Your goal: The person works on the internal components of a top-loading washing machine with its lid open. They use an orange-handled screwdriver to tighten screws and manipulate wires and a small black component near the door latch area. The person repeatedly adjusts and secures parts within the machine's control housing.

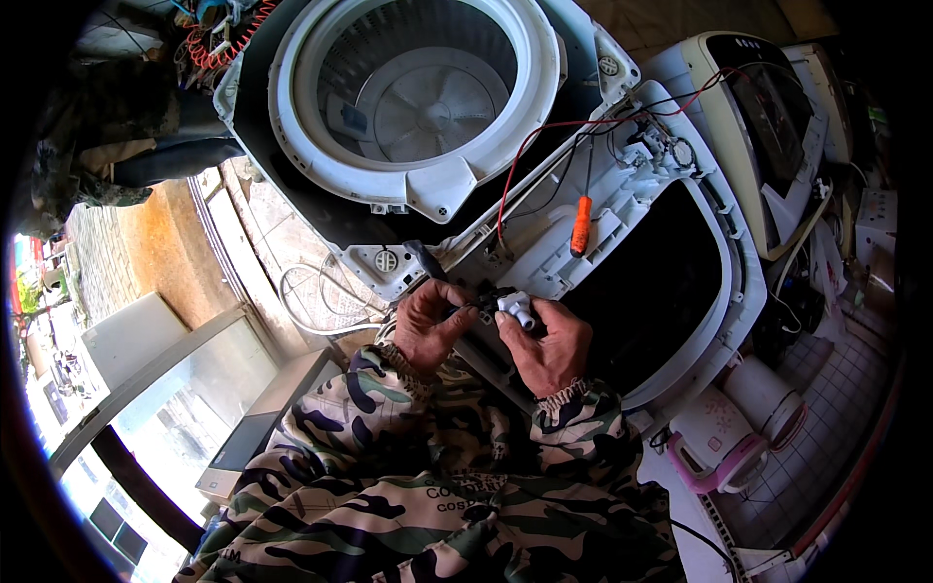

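Close in front of my body, my right hand [549, 345] grips a small white plastic part [515, 307] with a round spout, which looks like a water valve. A dark piece sits against its far side. Just left of it, my left hand [432, 325] is closed in a pinch; whatever lies between those fingertips is too small and dark to make out. Beyond both hands stands an opened top-load washing machine [418, 180], its tub and drum showing. Its detached top panel [714, 209] lies to the right, with an orange-handled screwdriver [581, 228] on it.
Red and black wires [510, 180] run across the panel. A pale hose [301, 306] curls on the floor at left. Another appliance panel [763, 136] leans at the far right. Two kettle-like appliances, one white and pink [714, 432], stand at lower right.
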Action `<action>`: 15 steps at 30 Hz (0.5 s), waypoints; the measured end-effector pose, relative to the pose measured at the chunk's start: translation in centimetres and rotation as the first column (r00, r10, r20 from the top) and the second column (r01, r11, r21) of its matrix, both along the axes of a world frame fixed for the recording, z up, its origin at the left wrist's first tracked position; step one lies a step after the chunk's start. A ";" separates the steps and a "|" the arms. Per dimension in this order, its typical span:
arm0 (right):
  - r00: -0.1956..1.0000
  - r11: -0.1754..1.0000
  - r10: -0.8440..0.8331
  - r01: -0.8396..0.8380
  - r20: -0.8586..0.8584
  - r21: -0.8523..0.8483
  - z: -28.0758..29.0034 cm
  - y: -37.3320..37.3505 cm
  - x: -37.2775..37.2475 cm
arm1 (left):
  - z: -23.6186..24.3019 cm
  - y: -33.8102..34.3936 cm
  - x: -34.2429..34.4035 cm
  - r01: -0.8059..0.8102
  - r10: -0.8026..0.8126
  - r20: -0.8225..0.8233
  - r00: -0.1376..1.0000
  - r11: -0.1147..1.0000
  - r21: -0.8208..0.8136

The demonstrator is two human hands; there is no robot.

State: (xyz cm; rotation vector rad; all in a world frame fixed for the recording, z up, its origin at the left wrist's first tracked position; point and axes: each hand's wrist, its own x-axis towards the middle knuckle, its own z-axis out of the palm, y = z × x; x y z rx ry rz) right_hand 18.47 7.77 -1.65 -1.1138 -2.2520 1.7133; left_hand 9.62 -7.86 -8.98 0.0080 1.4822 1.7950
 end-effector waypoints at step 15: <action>0.991 0.990 -0.137 0.137 -0.012 0.044 -1.6 -2.0 0.2 | 0.1 1.0 1.3 -0.017 -0.010 -0.169 0.985 0.988 -0.155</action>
